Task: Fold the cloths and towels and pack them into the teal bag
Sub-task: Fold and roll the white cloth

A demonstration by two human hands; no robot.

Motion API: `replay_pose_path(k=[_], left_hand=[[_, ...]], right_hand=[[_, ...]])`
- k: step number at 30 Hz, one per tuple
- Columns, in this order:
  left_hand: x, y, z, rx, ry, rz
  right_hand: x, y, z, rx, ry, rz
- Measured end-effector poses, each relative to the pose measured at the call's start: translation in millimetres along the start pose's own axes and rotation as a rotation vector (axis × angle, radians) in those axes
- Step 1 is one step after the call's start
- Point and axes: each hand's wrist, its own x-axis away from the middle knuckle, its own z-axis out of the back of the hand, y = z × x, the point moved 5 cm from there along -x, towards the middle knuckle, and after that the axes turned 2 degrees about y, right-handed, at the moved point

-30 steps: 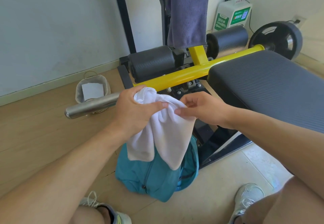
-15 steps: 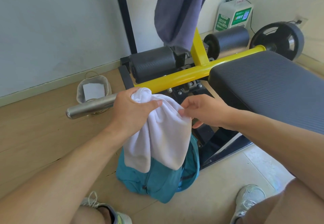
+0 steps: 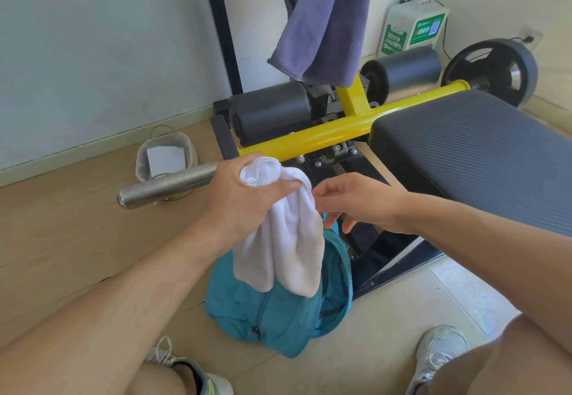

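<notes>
Left hand [image 3: 244,196] grips the bunched top of the white towel [image 3: 281,240], fingers curled round it; the towel hangs folded over the teal bag [image 3: 272,311] on the floor, likely so it can drop straight in; right hand [image 3: 359,202] is just beside the towel, fingers loosely spread, holding nothing, probably free to hold the bag's mouth; bag gapes open, contents hidden; purple towel [image 3: 325,23] hangs on the rack, unfolded; small basket [image 3: 142,162] by the wall holds a white sheet.

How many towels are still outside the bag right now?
2: a white towel held in the left hand above the teal bag; a purple towel draped on the rack. Bag contents hidden.
</notes>
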Motion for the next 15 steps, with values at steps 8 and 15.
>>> replay_pose_path(k=[8,15], left_hand=[[3.5,10.5,-1.3,0.085,-0.023,-0.080],[1.5,6.4,1.1,0.129,0.010,-0.050]], right_hand=[[2.3,-3.7,-8.7,-0.186,-0.192,0.054],[3.6,-5.5,-6.4,-0.204,-0.175,0.020]])
